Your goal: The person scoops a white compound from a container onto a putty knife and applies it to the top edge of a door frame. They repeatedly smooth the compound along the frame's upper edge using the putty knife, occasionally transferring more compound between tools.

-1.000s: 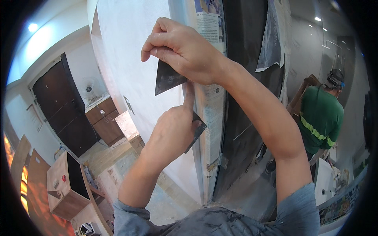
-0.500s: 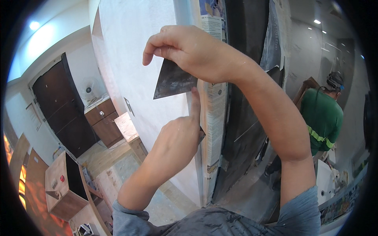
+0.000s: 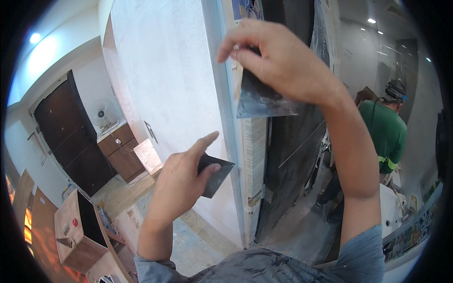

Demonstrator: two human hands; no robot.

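Observation:
A wide dark putty knife point(image 3: 264, 99) hangs blade-down from my right hand point(image 3: 288, 63), whose fingers are closed round its upper part; the handle is hidden. Its blade is over the corner strip between the white wall point(image 3: 165, 61) and the dark panel; I cannot tell whether it touches. Lower down, my left hand point(image 3: 181, 181) grips a smaller putty knife point(image 3: 219, 174) between thumb and fingers, its index finger stretched out toward the wall. That blade lies in front of the white wall, near its edge.
Printed paper point(image 3: 255, 165) masks the edge beside the dark panel point(image 3: 292, 141). At the right a person in a green shirt point(image 3: 384, 132) stands turned away, near a white basin point(image 3: 389, 212). A wooden box point(image 3: 78, 231), a fan point(image 3: 100, 113) and a dark door point(image 3: 66, 127) are at the left.
My right hand has moved right with the wide putty knife, from the white wall to the corner. My left hand has dropped down and left, away from that blade, and its own putty knife now shows.

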